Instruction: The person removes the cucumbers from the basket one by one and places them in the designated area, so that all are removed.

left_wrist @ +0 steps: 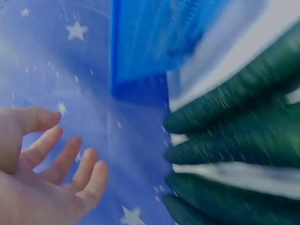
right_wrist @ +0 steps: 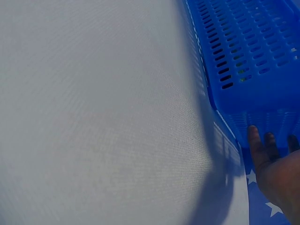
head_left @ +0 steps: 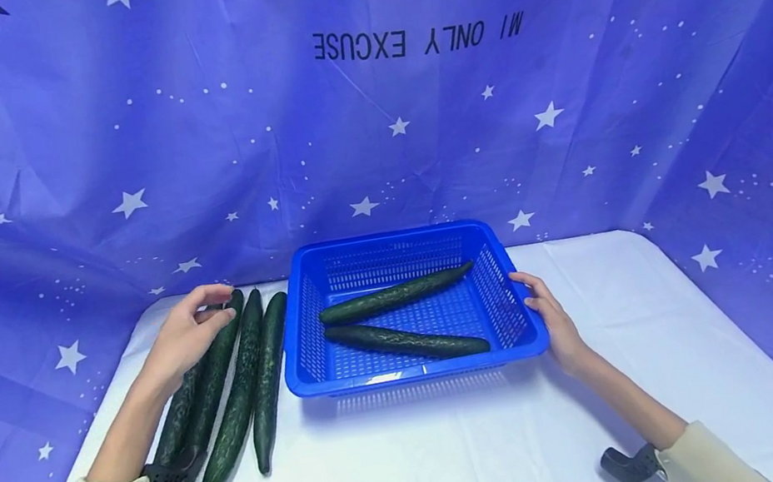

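Observation:
My left hand (head_left: 190, 333) hovers over the far ends of several dark green cucumbers (head_left: 234, 404) lying side by side on the table's left. Its fingers are loosely bent, with nothing between them; the left wrist view shows the hand (left_wrist: 51, 173) apart from the cucumbers (left_wrist: 234, 136). A blue plastic basket (head_left: 418, 372) with slotted walls stands mid-table. Inside it are two cucumbers, an upper one (head_left: 395, 296) and a lower one (head_left: 406, 340), slanted apart. At the basket's right end my right hand (head_left: 558, 327) touches the rim, its straight fingers (right_wrist: 255, 140) against the outer wall.
A white cloth (head_left: 423, 471) covers the table. Behind and beside it hangs a blue-purple curtain (head_left: 313, 160) printed with stars and lettering. Dark devices are worn on both wrists, a left one (head_left: 176, 470) above the cucumbers and a right one (head_left: 630, 465).

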Demonstrator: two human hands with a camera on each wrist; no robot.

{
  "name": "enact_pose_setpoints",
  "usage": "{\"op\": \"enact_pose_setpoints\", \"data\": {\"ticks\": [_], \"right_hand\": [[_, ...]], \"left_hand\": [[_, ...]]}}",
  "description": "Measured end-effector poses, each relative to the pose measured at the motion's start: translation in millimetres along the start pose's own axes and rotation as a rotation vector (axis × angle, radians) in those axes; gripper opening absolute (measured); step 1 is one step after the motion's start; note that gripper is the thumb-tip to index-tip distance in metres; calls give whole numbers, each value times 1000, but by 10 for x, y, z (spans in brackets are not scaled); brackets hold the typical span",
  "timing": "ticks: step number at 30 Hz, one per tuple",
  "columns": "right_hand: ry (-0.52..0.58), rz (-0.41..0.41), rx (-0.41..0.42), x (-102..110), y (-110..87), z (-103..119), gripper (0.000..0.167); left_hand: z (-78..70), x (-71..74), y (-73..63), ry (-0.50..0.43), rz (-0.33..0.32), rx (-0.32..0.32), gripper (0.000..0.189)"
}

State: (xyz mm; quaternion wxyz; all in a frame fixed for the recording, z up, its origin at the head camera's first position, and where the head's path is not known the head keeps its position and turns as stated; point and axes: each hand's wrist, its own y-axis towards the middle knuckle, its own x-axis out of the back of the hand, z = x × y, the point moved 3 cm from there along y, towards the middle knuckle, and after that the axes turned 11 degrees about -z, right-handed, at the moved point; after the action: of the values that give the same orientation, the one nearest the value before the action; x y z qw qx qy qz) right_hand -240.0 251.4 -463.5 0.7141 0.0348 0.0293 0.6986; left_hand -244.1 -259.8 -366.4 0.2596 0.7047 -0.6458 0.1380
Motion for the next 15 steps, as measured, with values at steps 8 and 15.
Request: {"op": "enact_pose_setpoints", "data": {"ticks": [8, 15], "right_hand": [[0, 3, 6, 8, 8, -8, 48], [-14, 7, -9, 13, 9, -16, 48]], "left_hand": [[-394, -398, 145, -59, 233, -131, 33], [-636, -698, 316, -69, 296, -221, 31]]}}
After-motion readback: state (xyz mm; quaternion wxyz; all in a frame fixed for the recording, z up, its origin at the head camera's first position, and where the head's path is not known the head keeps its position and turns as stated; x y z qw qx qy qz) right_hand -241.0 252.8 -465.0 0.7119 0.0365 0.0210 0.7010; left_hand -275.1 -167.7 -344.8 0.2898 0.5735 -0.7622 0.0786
